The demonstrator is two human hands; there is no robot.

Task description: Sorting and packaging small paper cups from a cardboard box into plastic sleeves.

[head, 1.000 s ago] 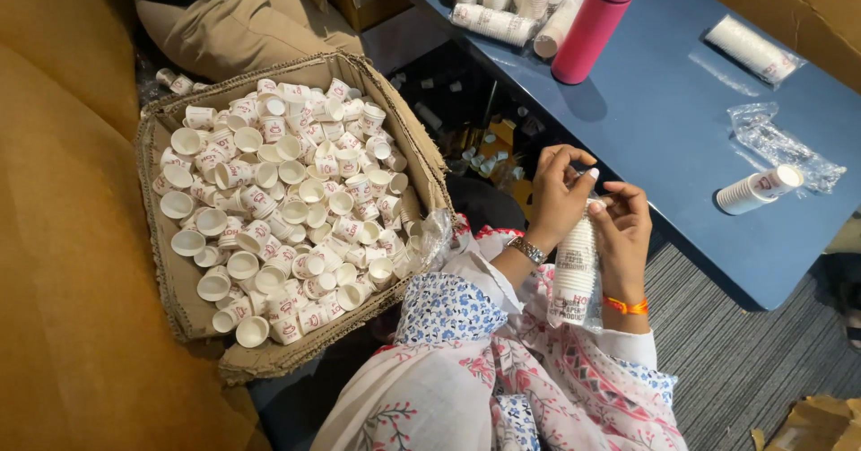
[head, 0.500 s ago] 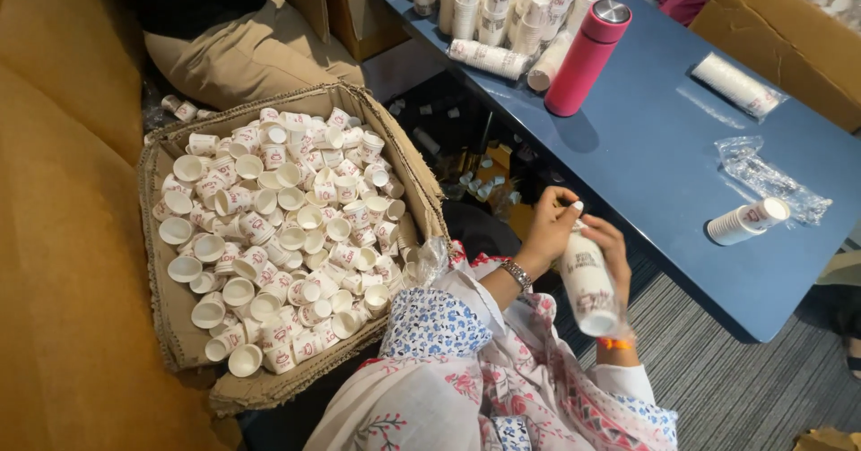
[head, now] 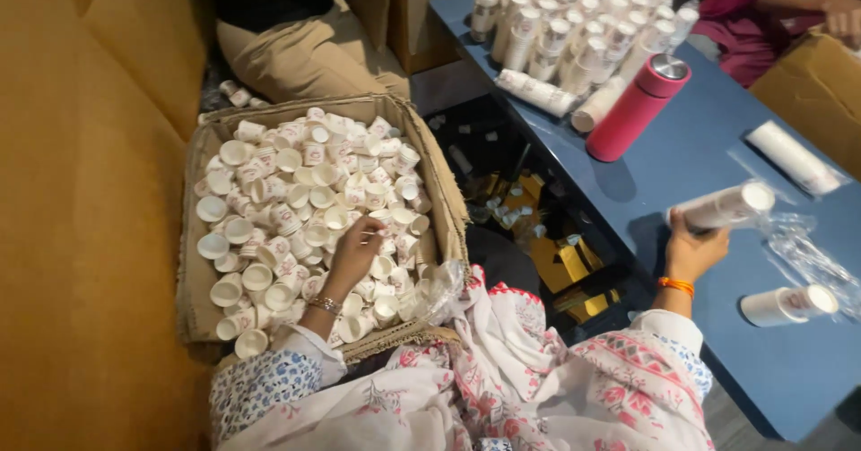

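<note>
My left hand [head: 352,251] reaches into a cardboard box [head: 199,290] full of small white paper cups [head: 278,195]; its fingers rest among the cups, and I cannot tell whether they hold one. My right hand [head: 695,247] holds a stack of nested white cups [head: 728,205] on its side over the blue table [head: 717,160]. I wear patterned white, red and blue sleeves, a bracelet on the left wrist and an orange band on the right wrist.
A pink bottle [head: 639,106] lies on the table beside many upright cup stacks [head: 574,21]. Clear plastic wrap [head: 807,249] and a short cup stack [head: 789,305] lie at right. Another person's hand [head: 845,22] rests on a cardboard box [head: 812,83]. A mustard sofa [head: 81,191] is at left.
My hands have parted. The left hand left the cup stack and moved into the box. The right hand carried the stack up over the table.
</note>
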